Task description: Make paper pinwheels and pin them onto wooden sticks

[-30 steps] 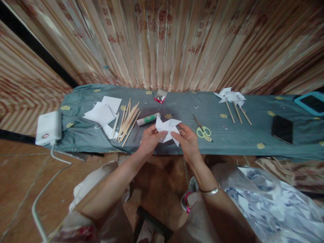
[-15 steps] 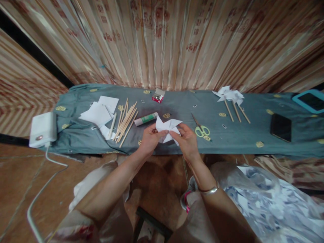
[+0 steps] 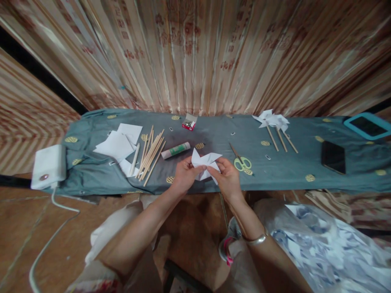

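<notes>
The fingers of the left grip (image 3: 187,175) and the right grip (image 3: 228,179) are partly hidden behind the paper pinwheel (image 3: 210,158), and the thumbs cover bits of its front. The contents of the red box (image 3: 188,126) look like small metal pieces, though they are too tiny to be sure. White blades hide the upper ends of the sticks on the finished pinwheels (image 3: 271,119). The cable (image 3: 31,276) and dark stool (image 3: 186,277) are cut by the bottom edge, the counter (image 3: 293,171) by the right. Blur obscures the plastic bag's (image 3: 324,244) contents.
</notes>
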The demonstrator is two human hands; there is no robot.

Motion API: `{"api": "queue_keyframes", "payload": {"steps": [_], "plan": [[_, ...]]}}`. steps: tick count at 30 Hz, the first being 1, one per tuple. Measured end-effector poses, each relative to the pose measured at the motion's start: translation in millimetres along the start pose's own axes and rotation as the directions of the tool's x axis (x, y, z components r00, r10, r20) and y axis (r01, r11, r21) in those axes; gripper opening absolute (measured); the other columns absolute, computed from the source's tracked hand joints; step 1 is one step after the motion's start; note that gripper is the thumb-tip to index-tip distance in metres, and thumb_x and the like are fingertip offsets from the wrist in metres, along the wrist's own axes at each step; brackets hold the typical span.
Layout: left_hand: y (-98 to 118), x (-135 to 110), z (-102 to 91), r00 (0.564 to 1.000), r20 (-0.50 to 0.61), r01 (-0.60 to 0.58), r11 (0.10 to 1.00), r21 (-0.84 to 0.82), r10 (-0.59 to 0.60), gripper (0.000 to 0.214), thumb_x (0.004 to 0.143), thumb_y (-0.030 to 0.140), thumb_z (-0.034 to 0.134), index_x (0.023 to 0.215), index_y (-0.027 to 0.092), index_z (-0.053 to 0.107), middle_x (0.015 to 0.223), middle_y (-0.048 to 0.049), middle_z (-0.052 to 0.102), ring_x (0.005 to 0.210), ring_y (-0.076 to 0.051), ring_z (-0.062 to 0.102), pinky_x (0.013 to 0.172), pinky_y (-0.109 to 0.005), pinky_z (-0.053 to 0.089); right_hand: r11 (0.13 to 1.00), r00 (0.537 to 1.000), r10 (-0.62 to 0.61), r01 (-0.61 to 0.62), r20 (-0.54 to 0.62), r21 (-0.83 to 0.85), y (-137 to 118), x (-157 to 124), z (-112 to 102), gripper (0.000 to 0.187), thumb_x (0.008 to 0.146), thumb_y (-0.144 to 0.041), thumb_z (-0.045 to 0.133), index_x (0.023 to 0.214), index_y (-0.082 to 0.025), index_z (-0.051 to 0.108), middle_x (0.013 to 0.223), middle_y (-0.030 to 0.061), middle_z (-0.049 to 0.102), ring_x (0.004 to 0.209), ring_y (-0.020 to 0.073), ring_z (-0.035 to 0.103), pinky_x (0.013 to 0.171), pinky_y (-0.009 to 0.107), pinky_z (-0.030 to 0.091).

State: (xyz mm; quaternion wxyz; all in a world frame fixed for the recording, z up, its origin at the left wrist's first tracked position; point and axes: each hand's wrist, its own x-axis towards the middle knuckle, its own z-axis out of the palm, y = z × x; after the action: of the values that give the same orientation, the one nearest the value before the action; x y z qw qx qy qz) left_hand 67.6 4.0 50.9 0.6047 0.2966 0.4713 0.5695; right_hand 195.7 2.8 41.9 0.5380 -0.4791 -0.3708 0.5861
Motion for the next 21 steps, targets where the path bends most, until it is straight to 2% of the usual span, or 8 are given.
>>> {"api": "queue_keyframes", "payload": {"steps": [9,21], "plan": [[6.5,-0.1,-5.3,1.0,-0.025,0.015,1.0,-0.015,-0.016,0.026,0.045,0.025,0.083,0.065,0.016,0.069,0.059,0.002,0.066,0.051,-0.01,0.052,0.052,-0.022,0.039,0.997,0.999,0.038,-0.04,0.032,0.072,-0.9,-0.6,11.9,0.047,0.055,-0.031,0.087,0.096,-0.021,0.066,0.089,0.0036,0.079,0.077,0.0211,0.073,0.077,0.036,0.059],[16.7,3.2,-11.1,0.999,-0.034,-0.029,1.0,-0.007,0.029,0.031,0.048,0.024,0.086,0.074,0.014,0.071,0.066,0.001,0.069,0.058,-0.012,0.056,0.061,-0.024,0.044,0.997,1.0,0.018,-0.019,0.007,0.073,-8.6,4.3,26.8,0.047,0.055,-0.035,0.087,0.094,-0.021,0.066,0.082,0.0008,0.078,0.07,0.0178,0.071,0.071,0.03,0.057]]}}
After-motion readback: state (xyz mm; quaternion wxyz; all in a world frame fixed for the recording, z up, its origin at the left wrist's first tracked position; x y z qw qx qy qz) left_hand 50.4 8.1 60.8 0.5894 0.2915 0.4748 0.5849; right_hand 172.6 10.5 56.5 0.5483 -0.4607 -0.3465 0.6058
